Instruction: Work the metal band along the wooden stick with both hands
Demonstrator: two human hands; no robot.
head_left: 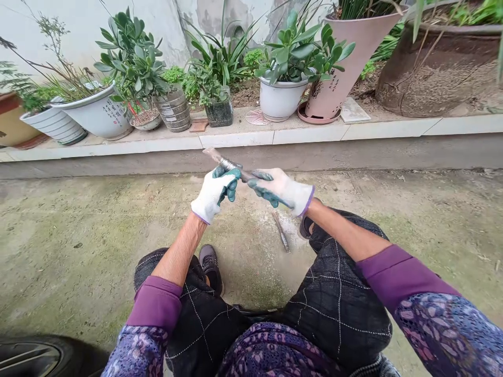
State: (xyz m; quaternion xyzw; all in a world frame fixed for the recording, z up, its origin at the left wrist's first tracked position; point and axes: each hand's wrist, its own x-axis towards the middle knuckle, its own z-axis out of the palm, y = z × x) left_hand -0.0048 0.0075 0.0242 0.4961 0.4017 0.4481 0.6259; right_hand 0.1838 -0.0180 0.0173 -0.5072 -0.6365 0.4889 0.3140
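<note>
A long silver-brown strip [227, 165] is held up, a little tilted. A similar thin piece [281, 232] lies on the ground [78, 235].

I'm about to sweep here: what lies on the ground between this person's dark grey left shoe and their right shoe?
The head view shows a narrow, silvery-brown strip lying on the mossy concrete ground, closer to the dark right shoe. Pale specks surround it. Exactly what it is can't be told.

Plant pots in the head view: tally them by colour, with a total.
White round pots: 4
Brown pots: 2
Pink tapered pot: 1
Grey ribbed pot: 1
Dark square pot: 1
Total: 9
</note>
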